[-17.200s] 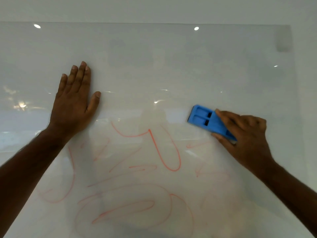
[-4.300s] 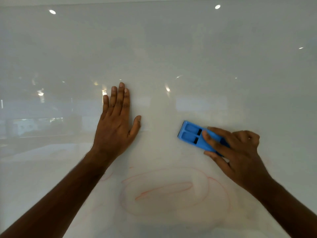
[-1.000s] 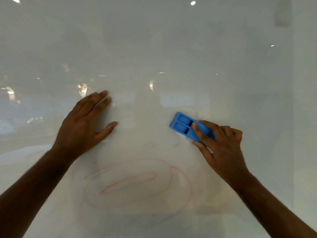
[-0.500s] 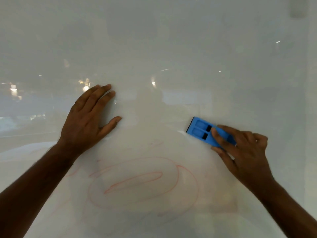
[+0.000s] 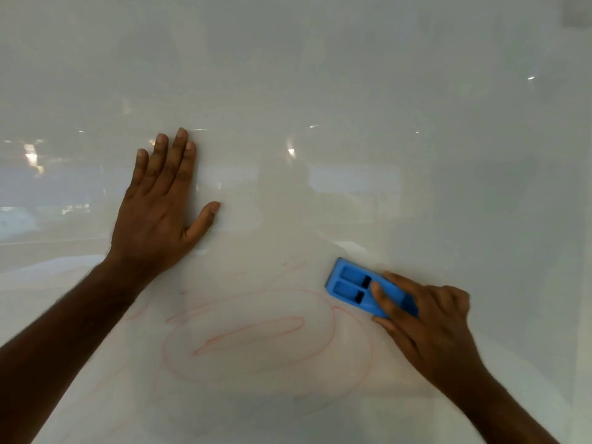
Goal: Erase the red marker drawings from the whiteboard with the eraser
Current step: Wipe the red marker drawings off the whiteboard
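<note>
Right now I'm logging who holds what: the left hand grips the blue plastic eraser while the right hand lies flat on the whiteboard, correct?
Hands swapped. The head view shows the right hand gripping the blue plastic eraser, while the left hand lies flat on the glossy white whiteboard.

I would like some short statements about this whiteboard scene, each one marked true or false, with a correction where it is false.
1. The right hand grips the blue plastic rectangular eraser. True.
2. The left hand holds a red marker. False: it rests flat and open on the glossy white whiteboard.
3. Looping red marker lines remain below the eraser. True.
4. The eraser lies to the left of the left hand. False: it is to that hand's right, lower down.
5. The board's upper area is full of red drawings. False: none show there.
</note>
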A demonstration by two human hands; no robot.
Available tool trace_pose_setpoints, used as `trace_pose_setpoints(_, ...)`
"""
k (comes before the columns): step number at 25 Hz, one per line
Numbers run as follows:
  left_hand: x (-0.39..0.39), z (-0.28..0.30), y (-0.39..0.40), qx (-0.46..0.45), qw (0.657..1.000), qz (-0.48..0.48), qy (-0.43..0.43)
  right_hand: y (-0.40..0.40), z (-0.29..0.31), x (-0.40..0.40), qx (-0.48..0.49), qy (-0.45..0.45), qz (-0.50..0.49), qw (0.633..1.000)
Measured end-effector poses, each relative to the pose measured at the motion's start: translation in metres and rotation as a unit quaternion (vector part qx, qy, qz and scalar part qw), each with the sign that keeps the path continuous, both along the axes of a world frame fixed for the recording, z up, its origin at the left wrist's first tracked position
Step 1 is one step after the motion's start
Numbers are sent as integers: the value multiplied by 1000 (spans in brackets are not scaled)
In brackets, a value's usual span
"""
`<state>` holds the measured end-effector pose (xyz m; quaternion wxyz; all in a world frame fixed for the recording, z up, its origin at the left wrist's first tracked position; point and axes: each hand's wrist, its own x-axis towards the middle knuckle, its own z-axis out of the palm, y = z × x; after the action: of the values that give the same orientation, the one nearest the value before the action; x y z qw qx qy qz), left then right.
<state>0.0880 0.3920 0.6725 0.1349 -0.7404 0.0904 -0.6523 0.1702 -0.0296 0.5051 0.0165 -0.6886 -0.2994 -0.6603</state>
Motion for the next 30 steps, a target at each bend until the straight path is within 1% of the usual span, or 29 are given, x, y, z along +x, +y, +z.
trace_pose_setpoints(2,0,0,-1,0,1000,-1,0,-28,6,7,24,2,-18,1000)
trace_pose_setpoints(4,0,0,-2,-1,1000,-2,-1,-49,22,14,77,11,-22,997)
trace_pose_setpoints(7,0,-1,-2,-3,1000,-2,-4,-56,49,22,160,57,34,985)
trace_pose_setpoints(9,0,-1,-2,-3,1000,-3,-2,-44,51,22,187,76,64,977)
trace_pose_setpoints(10,-1,-1,-1,-4,1000,-4,-2,-36,45,20,183,76,67,978)
trace_pose_setpoints(12,-1,-1,0,-7,1000,-2,-2,-28,20,15,133,66,63,987)
trace_pose_setpoints(14,-1,-1,0,-5,1000,-3,-2,-35,-14,12,64,59,43,995)
trace_pose_setpoints(16,-1,-2,-1,-6,1000,-5,-3,-51,-28,11,41,58,20,997)
trace_pose_setpoints(19,-1,-3,-2,-6,1000,-4,-7,-56,-12,12,96,77,19,992)
trace_pose_setpoints(22,-2,-2,-2,-6,1000,-5,-7,-23,24,6,131,72,45,988)
trace_pose_setpoints(26,-1,-2,0,-7,1000,-2,-6,53,59,-14,107,35,72,991)
trace_pose_setpoints(28,-1,-2,1,-10,1000,-1,-2,88,54,-23,77,16,62,995)
trace_pose_setpoints(30,-2,-1,1,-6,1000,-7,2,106,34,-26,32,-9,38,999)
